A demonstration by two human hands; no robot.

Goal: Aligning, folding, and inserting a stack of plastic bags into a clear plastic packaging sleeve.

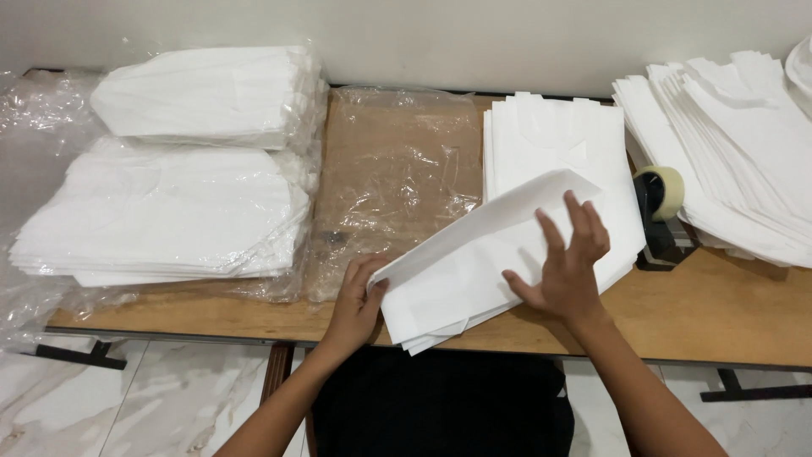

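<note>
A slanted stack of white flat bags [461, 279] lies at the front edge of the wooden table [710, 313]. Its top part is folded over toward me. My left hand [357, 300] grips the stack's lower left corner, fingers curled on the fold. My right hand [565, 267] presses flat on the stack's right part with fingers spread. Behind it lies another neat pile of white bags [562, 135].
Two plastic-wrapped bundles of white bags [178, 203] fill the table's left side. A loose clear plastic sheet [397, 169] lies in the middle. A tape dispenser [661, 207] stands right of the piles, with a fanned heap of white bags [736, 144] at far right.
</note>
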